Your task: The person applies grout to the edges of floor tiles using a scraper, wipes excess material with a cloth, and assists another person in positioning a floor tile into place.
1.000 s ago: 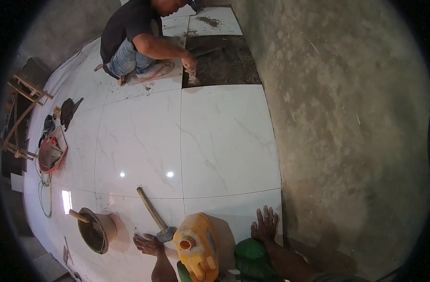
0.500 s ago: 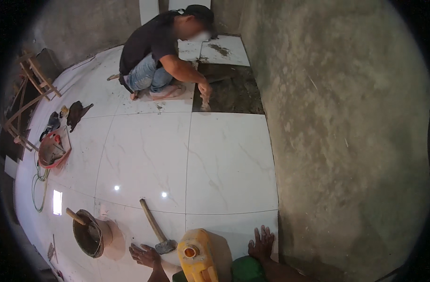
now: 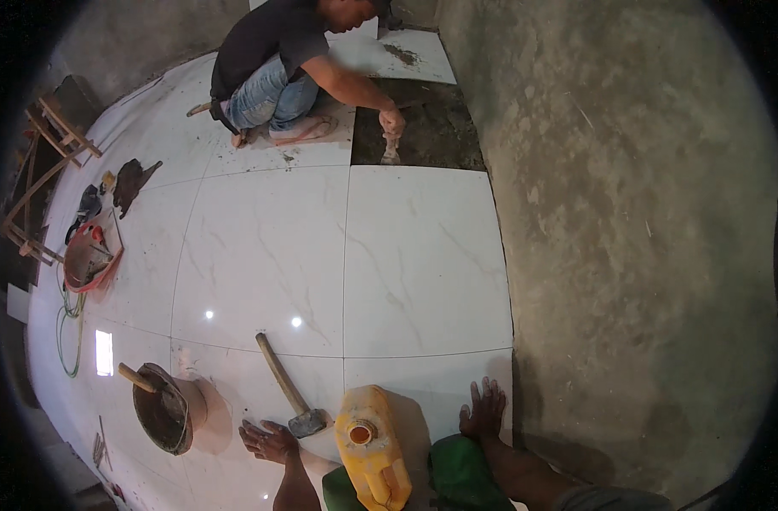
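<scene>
My left hand (image 3: pixel 268 441) rests on the white tile floor, fingers spread, holding nothing. Beside it lies a mallet (image 3: pixel 306 423), its heavy dark head close to my fingers and its wooden handle slanting away to the upper left. My right hand (image 3: pixel 484 410) lies flat on a tile near the wall, fingers spread and bare. Between my arms stands an open-topped yellow jerrycan (image 3: pixel 374 447). Green-covered knees (image 3: pixel 466 473) show on both sides of it. Left of my left hand sits a dark bucket (image 3: pixel 169 413) with a wooden handle sticking out.
Ahead, a co-worker (image 3: pixel 270 60) squats and works a small tool in the dark mortar gap (image 3: pixel 436 128) between tiles. A bare concrete wall (image 3: pixel 636 213) rises on the right. At the left are a red basin (image 3: pixel 91 258), a green hose (image 3: pixel 69 341) and a wooden trestle (image 3: pixel 53 162).
The view has tilted down slightly, so the floor and co-worker sit higher in the picture. The co-worker's hand has shifted a little to the right over the gap. My hands stay on the floor.
</scene>
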Available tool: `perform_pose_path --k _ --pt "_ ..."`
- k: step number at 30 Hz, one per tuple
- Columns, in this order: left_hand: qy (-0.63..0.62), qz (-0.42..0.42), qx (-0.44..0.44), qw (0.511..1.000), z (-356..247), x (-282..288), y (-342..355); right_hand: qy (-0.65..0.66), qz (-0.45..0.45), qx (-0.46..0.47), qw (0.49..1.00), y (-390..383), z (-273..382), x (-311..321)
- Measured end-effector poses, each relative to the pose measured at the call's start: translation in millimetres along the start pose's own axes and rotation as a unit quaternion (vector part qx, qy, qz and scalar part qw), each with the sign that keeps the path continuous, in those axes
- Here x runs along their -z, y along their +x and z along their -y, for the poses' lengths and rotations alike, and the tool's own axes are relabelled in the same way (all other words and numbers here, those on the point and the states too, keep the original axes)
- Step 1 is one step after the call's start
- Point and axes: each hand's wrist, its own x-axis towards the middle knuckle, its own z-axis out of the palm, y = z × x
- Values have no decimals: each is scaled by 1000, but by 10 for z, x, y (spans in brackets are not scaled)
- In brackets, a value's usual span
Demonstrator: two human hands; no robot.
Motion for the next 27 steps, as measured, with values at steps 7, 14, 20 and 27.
perform_pose_path --k 7,14,20,27 --pt "12 -2 -1 1000 -14 -13 -2 12 -33 17 999 0 41 41" --pt "-3 -9 -7 1000 -2 -52 0 -1 -39 9 999 4 14 -11" --pt "3 -2 9 1000 -34 -30 30 -6 -22 5 1000 1 21 -51" --pt "-5 -4 4 1000 -52 -12 24 -9 -20 2 1000 -3 -1 -88"
